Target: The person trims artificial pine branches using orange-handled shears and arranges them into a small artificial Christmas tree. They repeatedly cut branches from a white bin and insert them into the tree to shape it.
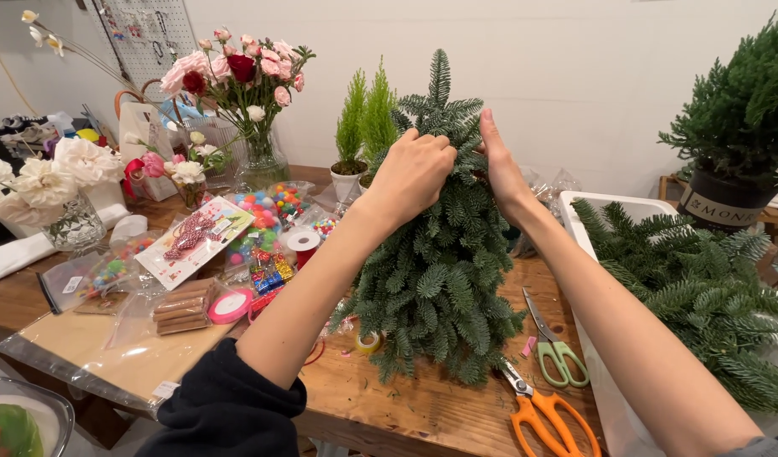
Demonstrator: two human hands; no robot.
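Note:
A small cone-shaped tree of green fir sprigs (440, 271) stands on the wooden table (423, 410). My left hand (410, 173) is curled into the foliage near the tree's top, fingers closed on a sprig. On the tree's upper right side, my right hand (501, 165) presses flat against the branches, fingers straight and pointing up. What lies between the two hands is hidden by the needles.
Green-handled scissors (558, 351) and orange-handled scissors (546, 415) lie right of the tree. A white bin (588, 228) holds fir branches (702, 288). Bags of coloured pom-poms (275, 207), ribbon spools (303, 241), cinnamon sticks (182, 309) and vases of flowers (245, 85) crowd the left. A potted conifer (740, 110) stands at the far right.

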